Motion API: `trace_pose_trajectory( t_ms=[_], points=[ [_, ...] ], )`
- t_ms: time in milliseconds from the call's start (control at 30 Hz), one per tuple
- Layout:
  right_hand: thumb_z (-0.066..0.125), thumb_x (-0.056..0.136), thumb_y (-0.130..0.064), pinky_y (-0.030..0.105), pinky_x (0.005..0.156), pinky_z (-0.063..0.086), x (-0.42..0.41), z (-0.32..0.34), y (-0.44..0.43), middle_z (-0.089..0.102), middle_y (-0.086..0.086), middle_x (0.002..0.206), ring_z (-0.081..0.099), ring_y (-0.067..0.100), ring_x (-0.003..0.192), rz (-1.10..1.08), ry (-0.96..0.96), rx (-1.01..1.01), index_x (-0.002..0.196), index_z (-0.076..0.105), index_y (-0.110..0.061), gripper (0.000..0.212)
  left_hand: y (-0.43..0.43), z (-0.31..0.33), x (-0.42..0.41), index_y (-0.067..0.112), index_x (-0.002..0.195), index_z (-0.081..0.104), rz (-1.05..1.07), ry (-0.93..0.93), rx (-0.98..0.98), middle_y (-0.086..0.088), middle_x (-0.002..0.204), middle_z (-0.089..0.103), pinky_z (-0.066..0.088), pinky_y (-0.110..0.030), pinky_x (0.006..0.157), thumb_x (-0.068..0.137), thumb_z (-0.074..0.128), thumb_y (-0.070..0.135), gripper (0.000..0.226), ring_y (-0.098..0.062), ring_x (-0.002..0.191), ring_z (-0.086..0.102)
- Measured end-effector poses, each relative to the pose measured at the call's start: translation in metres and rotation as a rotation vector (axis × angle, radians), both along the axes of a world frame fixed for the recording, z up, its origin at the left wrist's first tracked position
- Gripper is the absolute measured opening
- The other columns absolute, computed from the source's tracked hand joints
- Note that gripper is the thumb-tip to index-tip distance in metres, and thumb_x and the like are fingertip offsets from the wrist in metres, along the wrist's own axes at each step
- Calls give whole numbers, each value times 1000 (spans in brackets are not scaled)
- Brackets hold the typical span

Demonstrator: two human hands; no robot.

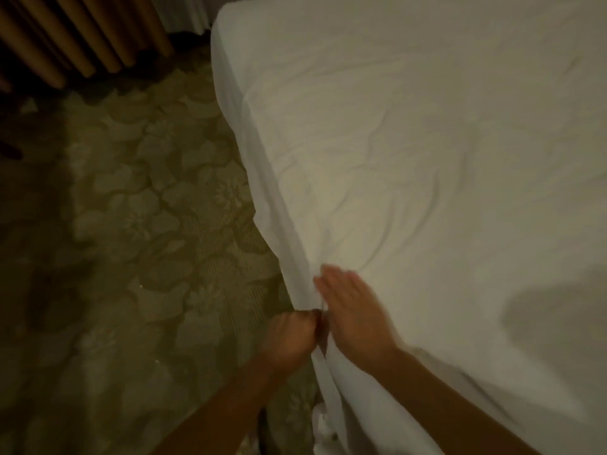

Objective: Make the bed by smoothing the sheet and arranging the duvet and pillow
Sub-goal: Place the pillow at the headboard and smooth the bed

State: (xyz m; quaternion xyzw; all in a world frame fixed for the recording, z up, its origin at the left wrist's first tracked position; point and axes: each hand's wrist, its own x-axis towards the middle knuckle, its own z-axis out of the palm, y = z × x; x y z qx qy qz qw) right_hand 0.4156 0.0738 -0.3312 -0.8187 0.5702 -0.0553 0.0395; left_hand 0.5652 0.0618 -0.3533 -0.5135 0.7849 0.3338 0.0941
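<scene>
A white sheet (410, 152) covers the bed and fills the right side of the head view, with soft creases running toward its near left edge. My left hand (290, 338) is curled into a fist and grips the sheet's hanging edge at the bed's side. Flat on the sheet beside it lies my right hand (351, 310), fingers straight and slightly blurred, at the bed's edge. No duvet or pillow is in view.
Patterned green carpet (131, 241) covers the floor to the left of the bed. Brown pleated curtains (82, 37) hang at the top left. A dark shadow (555, 323) falls on the sheet at the lower right.
</scene>
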Motion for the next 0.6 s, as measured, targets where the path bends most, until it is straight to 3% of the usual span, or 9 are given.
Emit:
trace_pose_trajectory(
  t_ms=[67, 100, 167, 200, 267, 367, 433, 500, 600],
  points=[
    [31, 90, -21, 47, 112, 24, -10, 2, -36, 46, 21, 143, 40, 32, 135, -410, -73, -99, 137, 50, -1, 54, -19, 0, 13, 24, 96, 61, -65, 21, 0, -1, 91, 70, 55, -36, 74, 94, 10, 67, 68, -19, 77, 67],
    [28, 92, -25, 49, 113, 26, -17, 4, -56, 43, 24, 144, 38, 35, 136, -631, -63, -105, 139, 46, 1, 57, -32, 1, 20, 24, 96, 62, -101, 19, -3, -1, 93, 70, 55, -37, 75, 96, 16, 65, 62, -20, 80, 67],
    [19, 94, -34, 53, 115, 22, -18, 1, -87, 32, 27, 150, 29, 38, 141, -910, -38, 12, 144, 36, 4, 65, -61, 1, 35, 16, 107, 62, -130, -58, -29, -7, 105, 68, 53, -36, 83, 104, 34, 39, 37, -23, 91, 65],
    [15, 95, -38, 53, 116, 19, -11, -2, -94, 27, 26, 152, 25, 38, 143, -946, -20, 62, 146, 32, 3, 68, -76, 4, 42, 12, 115, 59, -98, -132, -52, -9, 113, 64, 50, -34, 88, 104, 36, 29, 30, -24, 98, 63],
    [9, 97, -43, 50, 118, 16, 14, -11, -103, 21, 21, 156, 19, 34, 146, -824, 45, 84, 149, 24, -1, 69, -113, 6, 55, 12, 129, 48, -33, -268, -226, -8, 126, 54, 44, -33, 94, 101, 40, 24, 32, -22, 111, 54],
    [2, 101, -47, 45, 120, 3, 54, -11, -114, 3, 12, 159, 4, 28, 148, -428, 51, 120, 151, 7, -10, 62, -166, 12, 60, 11, 140, 42, 65, -116, -528, -11, 142, 46, 36, -39, 108, 93, 57, 24, 52, -26, 128, 45],
    [5, 103, -44, 44, 119, 5, 53, -2, -123, 12, 12, 158, 14, 28, 147, -304, -42, 110, 151, 13, -12, 59, -196, 20, 41, 9, 150, 29, 9, -24, -573, -11, 155, 30, 20, -42, 119, 96, 48, 13, 57, -26, 144, 28],
    [26, 103, -31, 50, 116, 24, 29, -2, -126, 37, 17, 150, 36, 31, 139, -461, -123, -95, 146, 33, -9, 49, -221, 29, 18, 11, 154, 21, -114, 28, -596, -9, 159, 23, 11, -40, 119, 99, 32, 15, 56, -24, 147, 20],
    [32, 95, -27, 55, 110, 30, -36, -13, -129, 42, 27, 144, 39, 39, 135, -1105, -103, -166, 141, 40, 2, 55, -245, 25, -17, 12, 148, 36, -345, 54, -622, -8, 153, 36, 24, -42, 117, 95, 24, 28, 57, -24, 141, 36]
  ],
)
